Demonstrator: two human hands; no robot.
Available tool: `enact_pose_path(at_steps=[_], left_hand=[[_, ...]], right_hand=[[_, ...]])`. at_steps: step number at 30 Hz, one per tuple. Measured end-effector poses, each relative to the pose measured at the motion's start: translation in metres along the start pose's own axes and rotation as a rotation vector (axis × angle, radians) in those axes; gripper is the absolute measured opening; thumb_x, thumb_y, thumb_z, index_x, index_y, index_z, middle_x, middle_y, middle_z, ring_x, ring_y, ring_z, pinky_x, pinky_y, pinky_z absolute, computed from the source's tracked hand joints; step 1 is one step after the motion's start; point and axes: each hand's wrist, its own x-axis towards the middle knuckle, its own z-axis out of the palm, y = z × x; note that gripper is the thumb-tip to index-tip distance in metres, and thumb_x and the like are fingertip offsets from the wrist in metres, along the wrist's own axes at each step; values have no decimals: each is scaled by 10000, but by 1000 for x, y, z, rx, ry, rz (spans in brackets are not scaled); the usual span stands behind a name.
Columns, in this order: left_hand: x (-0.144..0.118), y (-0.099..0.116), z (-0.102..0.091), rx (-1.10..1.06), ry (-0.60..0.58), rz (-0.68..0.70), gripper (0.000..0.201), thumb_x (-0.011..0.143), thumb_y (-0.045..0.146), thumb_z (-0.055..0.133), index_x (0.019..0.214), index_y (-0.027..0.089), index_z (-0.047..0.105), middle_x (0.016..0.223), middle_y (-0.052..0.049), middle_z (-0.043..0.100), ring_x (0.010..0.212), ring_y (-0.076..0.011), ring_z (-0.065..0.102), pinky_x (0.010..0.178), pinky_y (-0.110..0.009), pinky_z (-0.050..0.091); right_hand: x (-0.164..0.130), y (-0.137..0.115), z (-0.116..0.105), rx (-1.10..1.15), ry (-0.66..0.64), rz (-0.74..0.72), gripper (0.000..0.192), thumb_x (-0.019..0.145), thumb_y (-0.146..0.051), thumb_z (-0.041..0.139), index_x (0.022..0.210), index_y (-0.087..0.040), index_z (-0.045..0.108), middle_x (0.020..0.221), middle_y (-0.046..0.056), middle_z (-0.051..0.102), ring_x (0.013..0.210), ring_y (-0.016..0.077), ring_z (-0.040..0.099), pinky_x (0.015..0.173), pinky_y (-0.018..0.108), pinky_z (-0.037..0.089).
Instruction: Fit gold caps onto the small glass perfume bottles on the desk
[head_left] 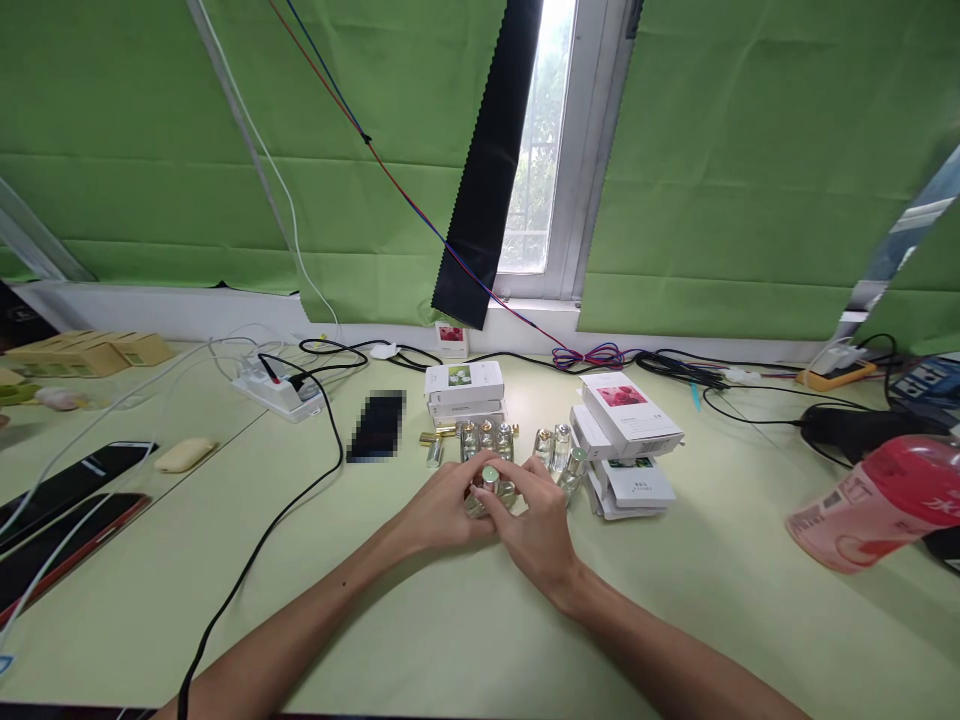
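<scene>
Both hands meet around a small glass perfume bottle [490, 480] with a pale green shiny cap, at the middle of the table. My left hand [441, 508] curls about its left side, and the fingers of my right hand [538, 525] close on it from the right. The fingers hide most of its glass body. Just behind them stand several small clear bottles [487, 436] with gold necks. Two more clear bottles [553, 446] are behind my right hand, beside a tilted bottle [574, 470] with a greenish cap. Gold caps [433, 447] lie left of the row.
White boxes [465, 385] are stacked behind the bottles, and more boxes [634, 415] lie piled on the right. A pixelated dark object [377, 425], a power strip [279, 392] and a black cable [292, 508] are on the left. A pink bottle [874, 505] stands far right.
</scene>
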Motion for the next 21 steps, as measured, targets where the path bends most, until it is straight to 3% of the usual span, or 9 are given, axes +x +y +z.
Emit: enact_pose_path(at_steps=[6,12,15,21], left_hand=[[2,-1,-13,-136,-103,-48,574,697,239,654,1257,212,528,797,45,564,546,-73,392,495,-206,312],[0,-7,-27,-184,-227,-74,731,714,259,696,1397,201,443,660,86,434,529,-81,390,469,-198,292],[0,-10,-34,-241,-297,-80,790,708,216,678,1443,199,388,679,83,449,553,-87,428,488,-195,341],[0,-14,-39,-316,-427,-81,769,682,137,617,1426,197,430,779,30,556,641,-105,488,552,-208,387]], right_hand=[[-3,2,2,-46,-4,34,206,865,-194,702,1068,-176,733,735,11,688,566,143,552,594,268,481],[-3,2,2,-70,-14,18,186,887,-210,680,1062,-180,737,694,7,674,558,150,570,594,272,477],[-4,1,1,-68,-22,20,211,877,-208,700,1082,-181,737,699,7,676,555,151,559,589,272,464],[-3,0,0,-36,-58,47,267,882,-196,701,1145,-224,733,702,-8,670,592,152,563,619,264,466]])
